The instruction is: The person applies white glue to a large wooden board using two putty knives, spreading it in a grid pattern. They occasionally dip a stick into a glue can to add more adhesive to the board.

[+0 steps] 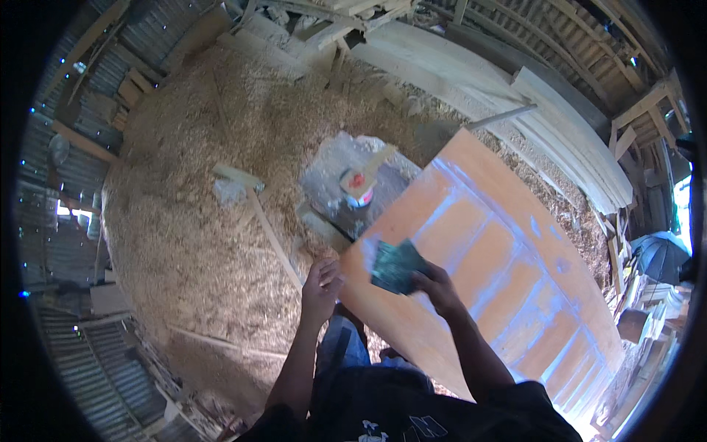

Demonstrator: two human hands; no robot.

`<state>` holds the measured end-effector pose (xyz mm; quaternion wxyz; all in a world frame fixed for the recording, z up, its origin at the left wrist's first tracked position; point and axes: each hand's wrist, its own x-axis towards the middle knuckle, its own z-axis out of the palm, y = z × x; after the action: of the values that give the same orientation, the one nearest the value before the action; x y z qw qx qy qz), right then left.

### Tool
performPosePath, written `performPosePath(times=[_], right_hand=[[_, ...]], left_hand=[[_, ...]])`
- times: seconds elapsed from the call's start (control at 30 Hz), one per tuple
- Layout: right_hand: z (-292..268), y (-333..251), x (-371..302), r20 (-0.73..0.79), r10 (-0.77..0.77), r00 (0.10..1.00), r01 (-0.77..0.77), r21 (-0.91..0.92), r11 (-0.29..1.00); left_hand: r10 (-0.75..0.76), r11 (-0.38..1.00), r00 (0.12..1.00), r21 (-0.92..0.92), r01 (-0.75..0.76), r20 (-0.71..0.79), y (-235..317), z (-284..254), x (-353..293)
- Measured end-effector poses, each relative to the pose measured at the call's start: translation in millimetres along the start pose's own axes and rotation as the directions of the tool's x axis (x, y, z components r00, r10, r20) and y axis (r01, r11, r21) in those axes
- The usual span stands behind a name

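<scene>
A large orange-brown wooden panel (486, 254) with bluish-white smears along its strips lies slanted in front of me and to the right. My right hand (440, 289) grips a dark green sheet of sandpaper (396, 267) by its right edge, over the panel's near left part. My left hand (322, 286) is beside the panel's left corner with its fingers curled. Whatever those fingers hold, if anything, is hidden.
Beyond the panel's left corner, a can (358, 188) with a flat stick across it stands on a grey board (324, 173). A long-handled tool (265, 225) lies on floor shavings (177, 214). Planks (471, 74) are stacked at the back; a dark umbrella (658, 256) stands far right.
</scene>
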<state>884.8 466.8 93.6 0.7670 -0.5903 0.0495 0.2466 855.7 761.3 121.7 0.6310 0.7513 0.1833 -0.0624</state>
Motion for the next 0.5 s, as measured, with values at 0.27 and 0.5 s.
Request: performPosePath(times=[0.27, 0.5], right_hand=[[29, -15, -27, -0.602, 0.291, 0.744, -0.158, 0.264, 0.952], [103, -14, -28, -0.486, 0.248, 0.838, -0.188, 0.17, 0.967]], left_hand=[[0.214, 0.489, 0.89, 0.744, -0.455, 0.403, -15, 3, 233], [0.176, 0.536, 0.929, 0.759, -0.369, 0.327, -10, 68, 284]])
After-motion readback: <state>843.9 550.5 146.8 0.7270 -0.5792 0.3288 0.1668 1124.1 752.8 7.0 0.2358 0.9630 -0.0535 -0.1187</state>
